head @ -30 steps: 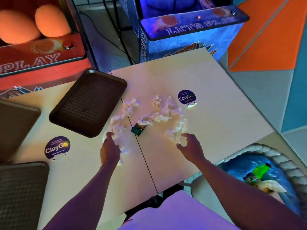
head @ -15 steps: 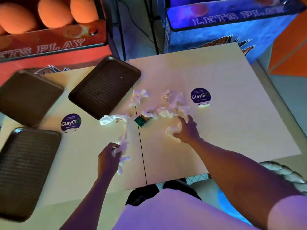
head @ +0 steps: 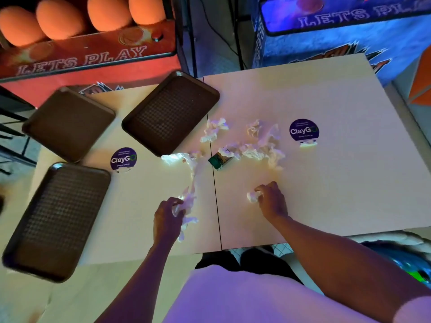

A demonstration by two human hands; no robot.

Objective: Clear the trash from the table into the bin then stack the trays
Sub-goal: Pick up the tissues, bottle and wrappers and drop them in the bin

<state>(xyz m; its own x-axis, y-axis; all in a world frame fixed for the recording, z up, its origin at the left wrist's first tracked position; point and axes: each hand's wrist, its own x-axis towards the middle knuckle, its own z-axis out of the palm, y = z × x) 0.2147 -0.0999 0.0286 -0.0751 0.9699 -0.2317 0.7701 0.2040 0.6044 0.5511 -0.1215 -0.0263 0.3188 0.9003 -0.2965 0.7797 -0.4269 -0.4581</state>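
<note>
White tissue [head: 188, 201], gripped in the curled left hand [head: 168, 216], trails across the table [head: 349, 183] while the right hand [head: 271, 202] pinches a small wad [head: 252, 197], so the dangling strand may tear or drop when lifted.

Top [head: 233, 299]: pale plain cloth, no print visible, reads lilac-purple under the coloured light, fills frame at 6 o'clock. Short sleeve [head: 414, 310] of same pale cloth at approx 4 o'clock corner, on R arm. L arm's sleeve out of frame. L forearm [head: 144, 271] & R forearm [head: 326, 248] bare right down to L hand [head: 168, 215] & R hand [head: 271, 201]. Just past top's far edge, two dark rounded shapes [head: 221, 261] side by side, trousers or shoes, can't tell which.
</note>
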